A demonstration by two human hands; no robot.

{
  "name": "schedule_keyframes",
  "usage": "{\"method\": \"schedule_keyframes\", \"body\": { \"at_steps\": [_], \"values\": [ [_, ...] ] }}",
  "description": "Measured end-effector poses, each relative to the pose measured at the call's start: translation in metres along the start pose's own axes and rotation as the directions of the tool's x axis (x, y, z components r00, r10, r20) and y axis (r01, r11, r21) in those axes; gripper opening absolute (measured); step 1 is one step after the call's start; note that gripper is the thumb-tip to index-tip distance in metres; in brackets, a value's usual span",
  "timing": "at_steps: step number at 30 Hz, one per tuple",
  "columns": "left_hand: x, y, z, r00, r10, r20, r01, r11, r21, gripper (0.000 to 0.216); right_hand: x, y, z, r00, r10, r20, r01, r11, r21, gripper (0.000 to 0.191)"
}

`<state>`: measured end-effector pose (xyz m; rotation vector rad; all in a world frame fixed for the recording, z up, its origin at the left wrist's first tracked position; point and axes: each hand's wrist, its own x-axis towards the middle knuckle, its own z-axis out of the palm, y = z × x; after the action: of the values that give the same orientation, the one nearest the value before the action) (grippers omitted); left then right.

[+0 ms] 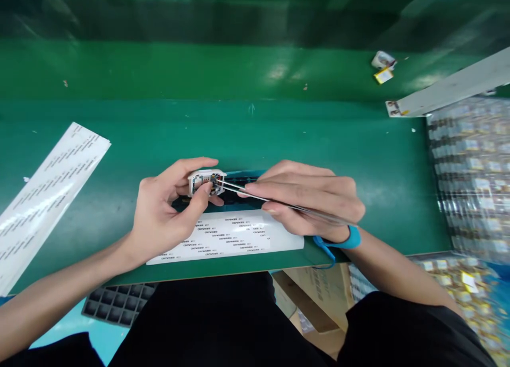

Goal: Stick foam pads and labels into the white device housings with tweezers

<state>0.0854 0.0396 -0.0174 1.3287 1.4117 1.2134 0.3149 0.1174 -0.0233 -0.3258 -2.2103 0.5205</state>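
Note:
Between the thumb and fingers of my left hand (169, 207) is a small white electronic device housing (195, 185), its inside with circuit board and small wires facing up. My right hand (306, 197) is closed around metal tweezers (274, 199). Their tips reach into the right end of the housing, beside my left thumb; whether they grip a wire there is too small to tell. Below both hands lies a white printed adhesive sheet (235, 233) along the table's front edge. A dark item partly shows behind the housing, between my hands. A blue wrist strap (338, 240) circles my right wrist.
Another long printed sheet (51, 191) lies at the left of the green table (159, 125). At the far right back sit a small white part with a yellow-edged piece (383, 75). Clear trays of parts (470, 176) stand at right. Below are a cardboard box (319, 292) and a black compartment tray (117, 305).

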Motion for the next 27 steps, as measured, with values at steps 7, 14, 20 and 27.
{"method": "schedule_keyframes", "body": {
  "at_steps": [7,14,20,27],
  "values": [
    [-0.003,-0.003,-0.002,0.992,0.121,0.036,-0.123,0.989,0.085,0.023,-0.002,0.002,0.009,0.996,-0.017,-0.088,0.019,1.000,0.022,0.023],
    [-0.006,-0.003,0.003,0.997,0.079,-0.008,-0.079,0.997,-0.004,0.035,-0.003,-0.005,0.018,0.992,0.032,-0.126,-0.030,0.999,0.017,0.021],
    [-0.005,-0.002,0.001,0.999,0.036,-0.016,-0.037,0.997,-0.066,0.024,-0.002,-0.009,0.014,0.999,-0.028,-0.036,0.025,0.997,-0.073,0.015],
    [-0.003,0.000,0.000,1.000,0.027,-0.016,-0.027,0.999,-0.047,0.018,-0.002,-0.001,0.006,0.996,-0.082,0.025,0.083,0.996,-0.016,0.019]
  ]
}}
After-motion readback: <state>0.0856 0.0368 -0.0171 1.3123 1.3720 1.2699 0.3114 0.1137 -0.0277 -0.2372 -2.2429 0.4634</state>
